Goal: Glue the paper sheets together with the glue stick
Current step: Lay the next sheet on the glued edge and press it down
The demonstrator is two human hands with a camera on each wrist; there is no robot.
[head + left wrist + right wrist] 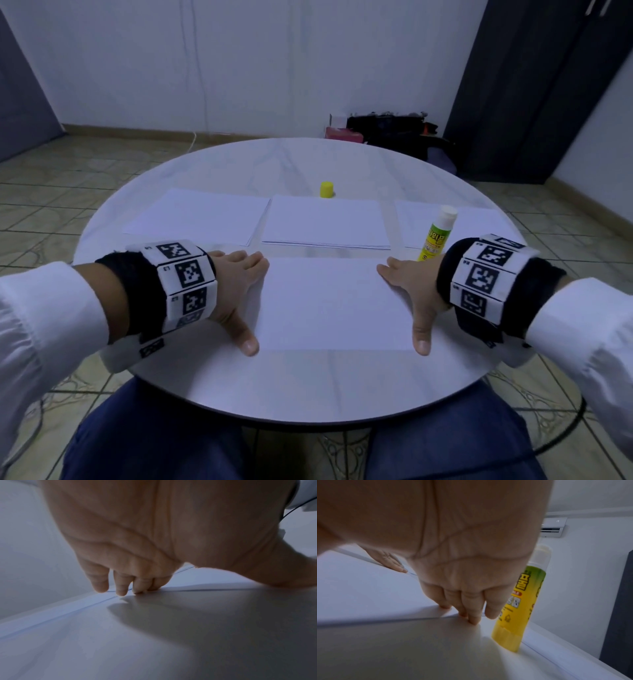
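A white paper sheet (334, 305) lies flat on the round table (308, 383) in front of me. My left hand (239, 294) presses its left edge with straight fingers and spread thumb. My right hand (407, 301) does the same on its right edge. In the left wrist view my left hand's fingertips (121, 592) touch the sheet's edge (188, 587). The right wrist view shows my right hand's fingertips (473, 619) on the sheet's corner (385, 601). The uncapped yellow-green glue stick (436, 236) (520, 601) stands upright just beyond my right hand. Its yellow cap (327, 189) stands farther back.
Three lots of white paper lie across the table's far half: left (195, 216), middle (325, 221) and right (479, 222). The glue stick stands on the right one. Dark bags (394, 133) and a pink box (344, 135) sit on the floor behind.
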